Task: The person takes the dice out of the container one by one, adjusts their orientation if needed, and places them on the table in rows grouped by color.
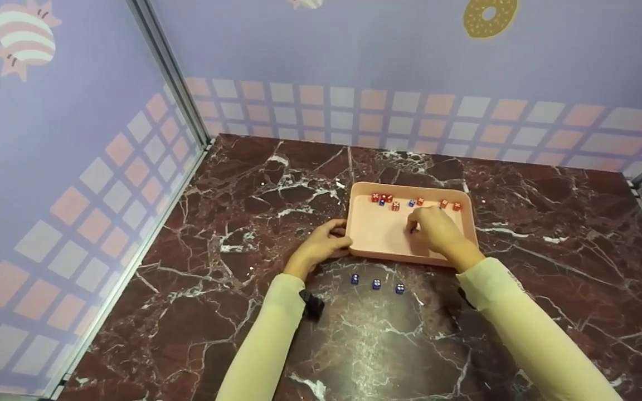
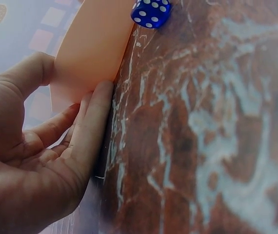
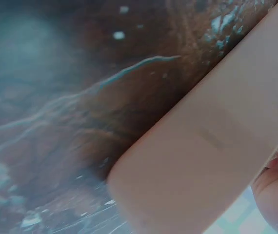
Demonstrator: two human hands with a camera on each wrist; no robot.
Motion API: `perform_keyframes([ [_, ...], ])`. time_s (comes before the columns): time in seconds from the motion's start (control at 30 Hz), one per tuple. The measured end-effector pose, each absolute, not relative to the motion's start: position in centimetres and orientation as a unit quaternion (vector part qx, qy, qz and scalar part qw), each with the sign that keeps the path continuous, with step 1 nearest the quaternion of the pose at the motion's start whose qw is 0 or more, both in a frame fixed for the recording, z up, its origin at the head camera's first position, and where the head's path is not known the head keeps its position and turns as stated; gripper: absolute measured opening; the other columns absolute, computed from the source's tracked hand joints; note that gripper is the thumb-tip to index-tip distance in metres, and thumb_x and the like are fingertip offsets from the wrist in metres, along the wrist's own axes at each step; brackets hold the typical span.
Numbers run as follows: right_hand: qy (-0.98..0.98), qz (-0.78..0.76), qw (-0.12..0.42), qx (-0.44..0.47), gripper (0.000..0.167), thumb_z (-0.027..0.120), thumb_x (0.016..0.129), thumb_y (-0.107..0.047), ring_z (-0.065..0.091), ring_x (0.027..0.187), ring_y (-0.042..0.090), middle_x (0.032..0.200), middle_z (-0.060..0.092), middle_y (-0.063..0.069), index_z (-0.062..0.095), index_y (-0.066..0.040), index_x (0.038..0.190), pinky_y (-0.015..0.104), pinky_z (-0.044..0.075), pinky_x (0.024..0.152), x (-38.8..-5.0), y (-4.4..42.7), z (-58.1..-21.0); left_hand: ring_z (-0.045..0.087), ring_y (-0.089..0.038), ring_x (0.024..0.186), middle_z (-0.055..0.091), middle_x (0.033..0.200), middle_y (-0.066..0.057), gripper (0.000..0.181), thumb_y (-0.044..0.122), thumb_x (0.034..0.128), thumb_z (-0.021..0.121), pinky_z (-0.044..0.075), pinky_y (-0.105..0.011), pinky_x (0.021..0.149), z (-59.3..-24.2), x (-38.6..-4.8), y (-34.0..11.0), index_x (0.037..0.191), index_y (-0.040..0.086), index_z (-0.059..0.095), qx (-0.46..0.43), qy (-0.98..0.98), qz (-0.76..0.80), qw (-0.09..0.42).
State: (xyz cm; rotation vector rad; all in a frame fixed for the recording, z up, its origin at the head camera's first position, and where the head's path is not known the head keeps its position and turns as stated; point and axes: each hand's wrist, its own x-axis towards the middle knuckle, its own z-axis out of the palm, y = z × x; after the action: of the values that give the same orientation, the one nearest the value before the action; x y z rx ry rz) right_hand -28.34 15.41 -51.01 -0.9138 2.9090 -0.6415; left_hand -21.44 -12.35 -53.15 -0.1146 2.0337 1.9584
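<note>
A shallow peach-coloured tray (image 1: 379,236) rests on the marble-patterned table. My left hand (image 1: 324,242) grips its left end; in the left wrist view the thumb touches one edge of the tray wall (image 2: 92,46) and the fingers lie along the other. Over the inside of the tray, my right hand (image 1: 435,228) has its fingers curled downward, pinching a small dark die (image 1: 412,229) mostly hidden by the fingertips. Red dice (image 1: 395,206) and two blue dice (image 1: 411,203) lie along the tray's far side. In the right wrist view the tray wall covers much of the hand.
On the table before the tray, three blue dice (image 1: 377,284) stand in a spaced row. One blue die (image 2: 151,12) shows large in the left wrist view. Patterned panels (image 1: 321,106) border the table at the back and left.
</note>
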Motion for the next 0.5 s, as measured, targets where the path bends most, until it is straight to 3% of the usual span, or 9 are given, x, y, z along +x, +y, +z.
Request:
perform_keyframes([
  [0.17, 0.927, -0.233, 0.004, -0.293, 0.017, 0.071, 0.087, 0.013, 0.072, 0.096, 0.038, 0.099, 0.078, 0.018, 0.081, 0.001, 0.093, 0.055, 0.061, 0.089, -27.8, 16.6, -51.3, 0.059, -0.022, 0.101, 0.057, 0.126, -0.019, 0.061, -0.001, 0.0921, 0.067, 0.064, -0.041, 0.1, -53.5, -21.4, -12.5, 0.151, -0.004, 0.051, -0.045, 0.712, 0.683, 0.158],
  [0.33, 0.912, -0.276, -0.027, -0.304, 0.012, 0.074, 0.088, 0.011, 0.069, 0.085, 0.037, 0.096, 0.075, 0.02, 0.079, 0.006, 0.098, 0.048, 0.061, 0.074, -27.1, 18.3, -51.1, 0.06, -0.023, 0.102, 0.057, 0.126, -0.019, 0.061, -0.001, 0.0927, 0.067, 0.064, -0.042, 0.1, -53.5, -21.4, -12.4, 0.151, -0.004, 0.051, -0.046, 0.709, 0.686, 0.158],
  [0.5, 0.897, -0.294, -0.057, -0.325, 0.019, 0.071, 0.081, 0.014, 0.064, 0.073, 0.03, 0.091, 0.072, 0.018, 0.079, 0.006, 0.096, 0.034, 0.056, 0.064, -26.3, 19.8, -50.8, 0.06, -0.023, 0.103, 0.057, 0.127, -0.019, 0.063, 0.0, 0.0923, 0.067, 0.064, -0.041, 0.101, -53.4, -21.4, -12.3, 0.153, -0.002, 0.05, -0.044, 0.707, 0.688, 0.159],
])
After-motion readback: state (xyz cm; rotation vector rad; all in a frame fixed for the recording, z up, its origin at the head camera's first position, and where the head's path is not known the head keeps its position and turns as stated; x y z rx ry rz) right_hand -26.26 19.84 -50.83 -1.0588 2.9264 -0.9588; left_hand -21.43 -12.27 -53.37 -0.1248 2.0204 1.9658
